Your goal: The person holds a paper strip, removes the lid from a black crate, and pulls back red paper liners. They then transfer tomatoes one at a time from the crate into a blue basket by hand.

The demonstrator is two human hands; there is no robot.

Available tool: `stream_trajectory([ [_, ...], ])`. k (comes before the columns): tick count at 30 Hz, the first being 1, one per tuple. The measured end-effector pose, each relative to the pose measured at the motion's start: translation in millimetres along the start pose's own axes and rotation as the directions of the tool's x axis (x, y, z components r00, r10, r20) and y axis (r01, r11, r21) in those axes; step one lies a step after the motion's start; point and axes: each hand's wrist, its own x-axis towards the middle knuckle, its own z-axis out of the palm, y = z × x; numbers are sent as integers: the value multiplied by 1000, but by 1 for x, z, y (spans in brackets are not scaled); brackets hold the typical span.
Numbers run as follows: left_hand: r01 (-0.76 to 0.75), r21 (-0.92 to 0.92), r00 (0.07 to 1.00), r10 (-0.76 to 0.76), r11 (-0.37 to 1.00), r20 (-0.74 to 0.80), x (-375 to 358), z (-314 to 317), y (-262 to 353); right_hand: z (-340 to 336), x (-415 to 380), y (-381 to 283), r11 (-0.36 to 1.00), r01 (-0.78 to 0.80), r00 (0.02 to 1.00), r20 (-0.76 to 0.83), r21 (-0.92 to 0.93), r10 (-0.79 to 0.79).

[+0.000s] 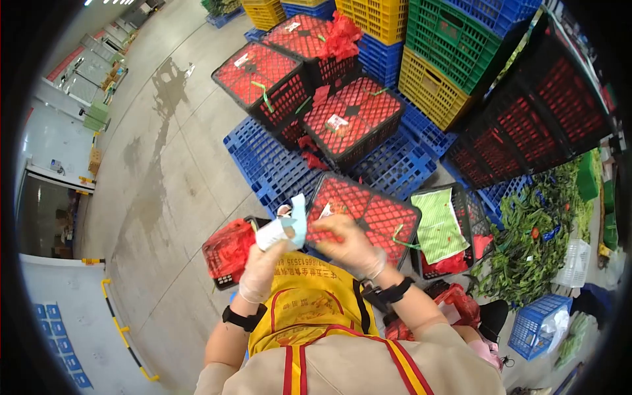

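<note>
My left hand (261, 268), in a thin translucent glove, holds a strip of white and light-blue labels (282, 230) in front of the yellow apron (303, 299). Just right of the strip is my right hand (347, 245), also gloved, its fingers bent together; whether anything small is between them I cannot make out. Beneath and beyond it lies a black lidded crate (368, 210) with red lining, a white label and a green tie. A smaller black basket (227, 253) with a red bag stands to the left.
Three lidded crates (352, 118) sit on blue pallets (270, 155). Stacked yellow, green and blue crates (447, 43) rise behind. Right of me are a crate with a green-striped cloth (440, 227), leafy greens (540, 230) and a blue basket (536, 326). Someone's pink clothing shows at lower right.
</note>
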Motion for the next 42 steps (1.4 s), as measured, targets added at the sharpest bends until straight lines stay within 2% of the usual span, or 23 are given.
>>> stream_trajectory([
  [1, -79, 91, 995, 73, 993, 62, 10, 4, 6, 23, 9, 10, 995, 76, 997, -10, -62, -77],
  [2, -73, 86, 991, 63, 994, 117, 22, 5, 14, 30, 26, 1, 999, 16, 995, 102, -28, -14],
  [4, -139, 99, 974, 118, 985, 191, 62, -13, 16, 55, 52, 15, 971, -205, 976, 101, 125, 193],
  [5, -136, 87, 971, 116, 987, 208, 83, -22, 21, 58, 70, 18, 971, -214, 975, 91, 108, 204],
  [7, -43, -21, 980, 46, 999, 195, 128, -40, 32, 66, 111, 27, 902, -362, 931, 45, 235, 362],
  [8, -35, -28, 976, 40, 999, 213, 154, -53, 38, 72, 140, 35, 901, -371, 927, 30, 224, 374],
  [10, 76, -208, 949, -6, 975, 316, 198, -81, 48, 83, 194, 47, 757, -361, 861, -117, 544, 495],
  [12, 209, -107, 827, -117, 972, 550, 249, -108, 66, 78, 265, 42, 733, -369, 789, -224, 572, 572],
  [14, 414, 133, 586, -376, 900, 718, 288, -138, 85, 77, 329, 52, 659, -335, 662, -330, 673, 673],
  [16, 451, 150, 501, -389, 880, 773, 311, -168, 92, 71, 396, 56, 710, -277, 610, -453, 647, 650],
  [17, 497, 132, 517, -415, 857, 749, 316, -182, 109, 67, 418, 71, 751, -238, 628, -492, 617, 603],
  [20, 602, 151, 464, -497, 784, 734, 335, -232, 147, 60, 469, 115, 783, -135, 601, -578, 607, 552],
  [22, 622, 230, 449, -582, 748, 678, 342, -264, 165, 55, 479, 152, 787, -154, 571, -596, 598, 565],
  [24, 603, 276, 414, -589, 748, 694, 350, -300, 164, 48, 480, 182, 778, -182, 559, -588, 601, 585],
  [27, 606, 389, 425, -696, 693, 578, 352, -333, 188, 42, 474, 214, 758, -161, 480, -621, 632, 620],
  [29, 638, 550, 459, -839, 540, 291, 354, -349, 205, 32, 467, 227, 752, -163, 433, -639, 639, 636],
  [31, 611, 585, 471, -839, 533, 272, 355, -376, 189, 20, 463, 224, 742, -194, 333, -668, 642, 665],
  [32, 593, 604, 484, -835, 532, 260, 356, -382, 187, 14, 458, 222, 726, -134, 329, -661, 675, 675],
  [34, 578, 658, 485, -852, 482, 198, 363, -388, 184, -2, 444, 235, 747, -170, 265, -700, 643, 663],
  [36, 570, 732, 492, -868, 374, 60, 374, -386, 185, -19, 429, 245, 782, -226, 243, -744, 581, 622],
  [37, 561, 742, 493, -868, 367, 57, 378, -384, 186, -29, 422, 247, 773, -265, 240, -737, 577, 632],
  [39, 510, 736, 605, -794, 444, 60, 389, -377, 182, -50, 417, 246, 788, -286, 237, -756, 546, 610],
  [42, 481, 765, 620, -783, 428, 48, 414, -366, 167, -82, 407, 262, 797, -313, 246, -766, 517, 593],
])
